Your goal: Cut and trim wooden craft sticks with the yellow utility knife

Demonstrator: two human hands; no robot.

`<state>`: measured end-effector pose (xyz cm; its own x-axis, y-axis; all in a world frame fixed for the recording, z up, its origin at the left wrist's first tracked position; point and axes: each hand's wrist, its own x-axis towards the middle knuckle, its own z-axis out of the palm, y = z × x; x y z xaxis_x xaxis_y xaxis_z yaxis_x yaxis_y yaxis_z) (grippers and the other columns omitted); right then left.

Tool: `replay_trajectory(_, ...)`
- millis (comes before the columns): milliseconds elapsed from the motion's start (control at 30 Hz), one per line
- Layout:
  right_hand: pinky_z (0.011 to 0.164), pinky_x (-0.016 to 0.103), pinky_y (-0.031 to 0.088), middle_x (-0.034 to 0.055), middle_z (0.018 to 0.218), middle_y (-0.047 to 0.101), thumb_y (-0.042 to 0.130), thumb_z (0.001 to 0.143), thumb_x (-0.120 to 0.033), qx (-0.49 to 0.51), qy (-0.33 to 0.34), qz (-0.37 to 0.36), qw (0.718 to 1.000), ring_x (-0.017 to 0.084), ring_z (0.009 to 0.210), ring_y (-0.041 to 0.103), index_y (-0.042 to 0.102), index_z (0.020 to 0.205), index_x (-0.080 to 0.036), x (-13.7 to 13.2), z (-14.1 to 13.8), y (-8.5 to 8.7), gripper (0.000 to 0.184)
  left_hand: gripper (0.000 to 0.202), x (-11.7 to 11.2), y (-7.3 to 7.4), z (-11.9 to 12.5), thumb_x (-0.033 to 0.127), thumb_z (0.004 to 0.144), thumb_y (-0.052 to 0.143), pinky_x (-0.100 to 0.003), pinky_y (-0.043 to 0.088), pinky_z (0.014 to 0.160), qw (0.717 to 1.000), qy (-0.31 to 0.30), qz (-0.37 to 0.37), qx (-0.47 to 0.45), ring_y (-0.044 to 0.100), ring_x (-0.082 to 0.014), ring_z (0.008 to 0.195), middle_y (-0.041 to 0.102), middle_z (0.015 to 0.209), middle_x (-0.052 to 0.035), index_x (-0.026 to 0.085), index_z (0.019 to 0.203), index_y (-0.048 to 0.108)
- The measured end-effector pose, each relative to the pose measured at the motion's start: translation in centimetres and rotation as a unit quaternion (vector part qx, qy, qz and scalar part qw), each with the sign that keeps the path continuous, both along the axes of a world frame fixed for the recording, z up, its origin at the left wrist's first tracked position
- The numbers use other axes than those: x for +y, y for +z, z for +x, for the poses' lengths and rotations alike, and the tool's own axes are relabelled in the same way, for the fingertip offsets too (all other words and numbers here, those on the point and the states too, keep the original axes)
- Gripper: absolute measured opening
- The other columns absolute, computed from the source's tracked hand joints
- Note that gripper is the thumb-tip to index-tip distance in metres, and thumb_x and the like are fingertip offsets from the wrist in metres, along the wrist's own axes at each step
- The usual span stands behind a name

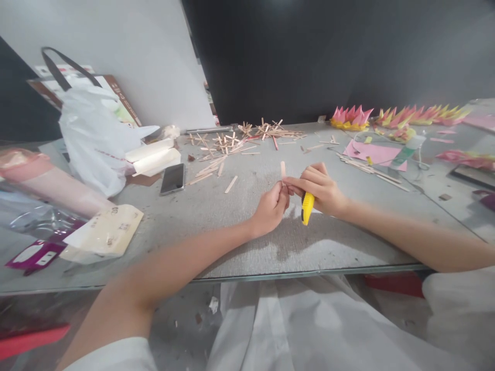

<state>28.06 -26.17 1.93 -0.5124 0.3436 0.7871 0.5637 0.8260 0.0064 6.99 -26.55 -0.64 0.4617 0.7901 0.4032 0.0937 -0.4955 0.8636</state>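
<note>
Just above the tabletop, my left hand [271, 207] pinches a wooden craft stick [283, 169], whose rounded end points up and away from me. Close against it, my right hand [322, 191] is closed around a yellow utility knife [307, 208]; the ribbed end of its handle pokes out below my palm. The fingertips of both hands meet at the stick, and the knife's blade is hidden there. Behind my hands lies a loose heap of craft sticks [226, 147], and one single stick [231, 184] rests nearer, left of my hands.
A phone [172, 179], a white plastic bag [91, 129] and a pink tumbler [58, 180] occupy the left. To the right are more sticks [371, 170], pink paper [375, 153], a glue bottle [408, 149] and folded paper flowers [350, 118]. The table's front edge [309, 273] runs before me.
</note>
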Motion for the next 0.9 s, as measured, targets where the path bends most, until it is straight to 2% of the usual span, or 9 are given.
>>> replay_trajectory(233, 0.081, 0.04, 0.046, -0.0006, 0.079, 0.063, 0.062, 0.111, -0.032, 0.074, 0.029, 0.0, 0.997, 0.019, 0.073, 0.06, 0.073, 0.135, -0.038, -0.1, -0.9, 0.5, 0.028, 0.041, 0.0, 0.2, -0.1, 0.056, 0.115, 0.032, -0.028, 0.04, 0.059, 0.999, 0.002, 0.016, 0.032, 0.048, -0.0119, 0.055, 0.049, 0.065, 0.006, 0.022, 0.1, 0.05)
replay_trajectory(400, 0.081, 0.04, 0.047, 0.0006, 0.082, 0.067, 0.068, 0.108, -0.034, 0.1, 0.017, -0.026, 0.995, 0.019, 0.074, 0.062, 0.078, 0.119, -0.035, 0.0, -1.1, 0.7, 0.016, 0.035, 0.1, 0.1, -0.2, 0.048, 0.116, 0.033, -0.03, 0.041, 0.063, 0.998, 0.001, 0.036, 0.046, 0.052, -0.0135, 0.059, 0.051, 0.067, 0.0048, 0.022, 0.104, 0.054)
replay_trajectory(900, 0.08, 0.037, 0.045, 0.004, 0.093, 0.069, 0.058, 0.109, -0.021, 0.036, 0.029, -0.081, 0.996, 0.02, 0.08, 0.06, 0.063, 0.106, -0.025, -0.2, -1.1, 0.8, 0.007, 0.033, 0.4, -0.1, -0.4, 0.047, 0.115, 0.033, -0.03, 0.04, 0.066, 0.997, -0.003, 0.049, 0.061, 0.051, -0.0131, 0.062, 0.052, 0.071, 0.0045, 0.023, 0.099, 0.05)
